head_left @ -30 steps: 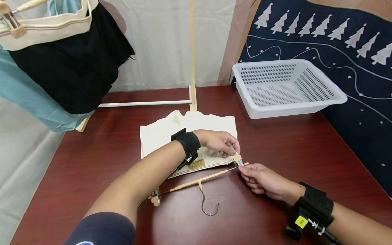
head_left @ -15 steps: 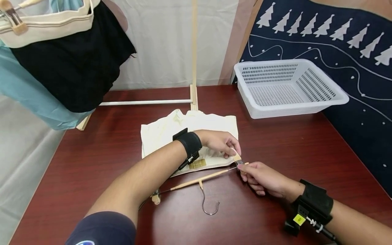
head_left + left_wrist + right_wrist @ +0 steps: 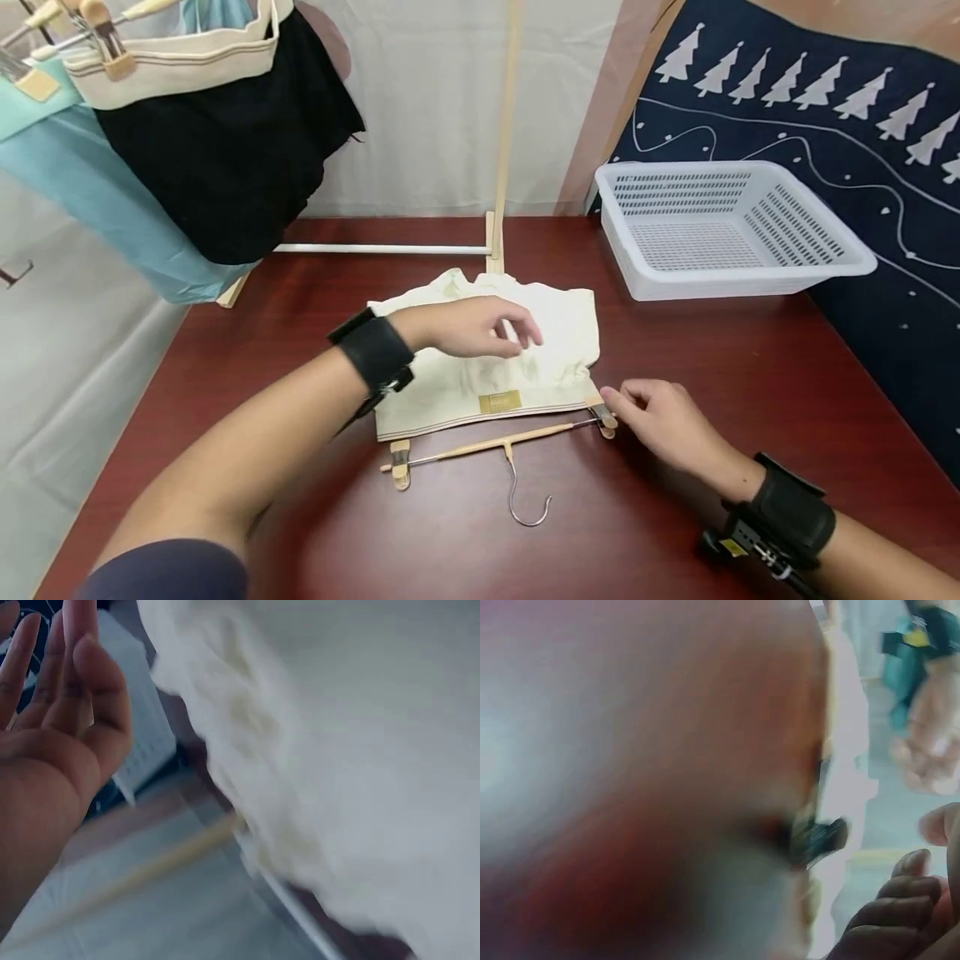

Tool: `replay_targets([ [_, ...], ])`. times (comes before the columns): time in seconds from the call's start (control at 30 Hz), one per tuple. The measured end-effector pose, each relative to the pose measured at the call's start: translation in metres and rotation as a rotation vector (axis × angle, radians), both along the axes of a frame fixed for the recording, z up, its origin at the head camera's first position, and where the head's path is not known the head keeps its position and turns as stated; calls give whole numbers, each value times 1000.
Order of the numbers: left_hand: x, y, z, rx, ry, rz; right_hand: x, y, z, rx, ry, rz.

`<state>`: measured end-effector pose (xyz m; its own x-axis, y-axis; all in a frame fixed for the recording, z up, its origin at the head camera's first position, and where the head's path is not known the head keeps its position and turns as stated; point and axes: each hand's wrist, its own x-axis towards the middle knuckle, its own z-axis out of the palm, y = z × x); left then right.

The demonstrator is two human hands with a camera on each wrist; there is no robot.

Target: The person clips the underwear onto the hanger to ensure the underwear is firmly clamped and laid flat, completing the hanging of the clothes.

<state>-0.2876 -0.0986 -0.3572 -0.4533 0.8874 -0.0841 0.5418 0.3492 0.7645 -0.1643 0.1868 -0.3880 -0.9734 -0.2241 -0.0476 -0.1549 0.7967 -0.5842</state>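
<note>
Now off the clip (image 3: 603, 414) | left hand (image 3: 468, 327) lifted over cloth (image 3: 525, 350), fingers loose, empty | right hand (image 3: 660, 421) beside clip, grip unclear | right corner looks clipped.

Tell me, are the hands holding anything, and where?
The left hand holds nothing; it hovers open over the cloth. The right hand rests at the hanger's right clip; whether its fingers pinch it cannot be told.
</note>
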Motion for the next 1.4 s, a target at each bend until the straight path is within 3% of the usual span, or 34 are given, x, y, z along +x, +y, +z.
replay_targets([
  [0.1, 15, -39, -1, -28, 103, 100, 1, -22, 3, -85, 119, 109],
  [0.17, 30, -63, -5, -70, 191, 182, 2, -44, 5, -99, 181, 233],
  [0.33, 75, -108, -15, -208, 356, 362, 3, -106, 11, 32, 327, 510],
  [0.4, 89, -119, -20, -242, 390, 384, 2, -127, 13, 114, 341, 585],
  [0.53, 107, -130, -31, -308, 419, 352, -1, -159, 9, 292, 336, 735],
  [0.63, 111, -131, -38, -326, 440, 326, -3, -176, 1, 393, 353, 808],
  [0.8, 112, -130, -43, -299, 517, 311, -2, -189, -7, 480, 402, 848],
  [1.17, 115, -133, -46, -235, 747, 271, 1, -197, 0, 451, 420, 872],
  [1.4, 117, -130, -50, -206, 857, 247, 7, -205, -5, 528, 567, 851],
])
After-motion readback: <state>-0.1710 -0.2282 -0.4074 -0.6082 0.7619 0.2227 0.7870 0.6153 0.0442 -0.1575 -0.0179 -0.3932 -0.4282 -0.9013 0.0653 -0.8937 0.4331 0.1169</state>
